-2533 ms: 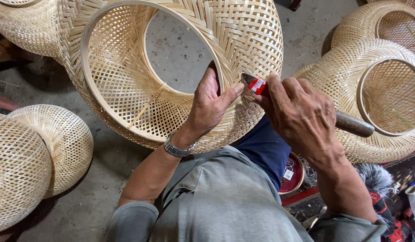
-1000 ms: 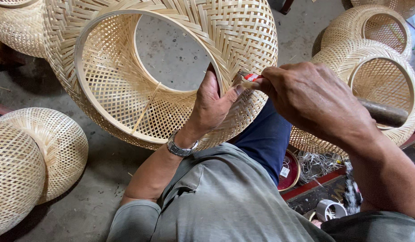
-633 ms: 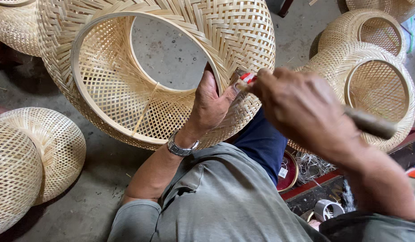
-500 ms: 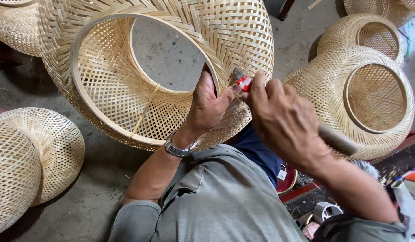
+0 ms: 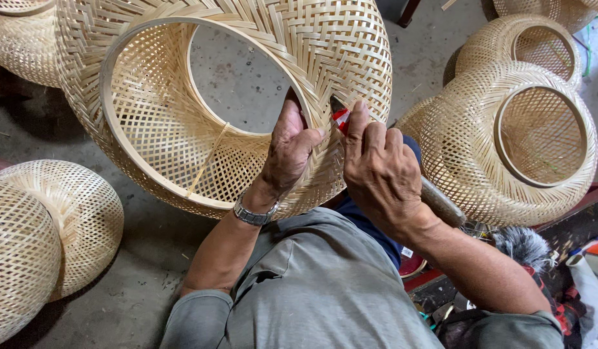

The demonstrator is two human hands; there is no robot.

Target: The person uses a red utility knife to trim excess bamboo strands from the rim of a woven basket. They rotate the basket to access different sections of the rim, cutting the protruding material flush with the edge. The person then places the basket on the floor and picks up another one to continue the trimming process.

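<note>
My left hand is clamped over the rim of the big pale woven bamboo lampshade, thumb outside. My right hand is fisted round a wooden-handled knife with a red collar, which has slid up tight against the rim since a second ago, so the trimming's moved along. More finished woven shades sit just right of my knuckles.

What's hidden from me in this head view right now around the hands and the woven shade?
- Tool: the right hand covers all but its wooden handle end and a red tip at the shade's rim.
- Left hand: fingertips hidden behind the rim of the bamboo shade.
- Shade top: cut off by the frame's upper edge.
- Clutter at lower right: too small and jumbled to identify.
</note>
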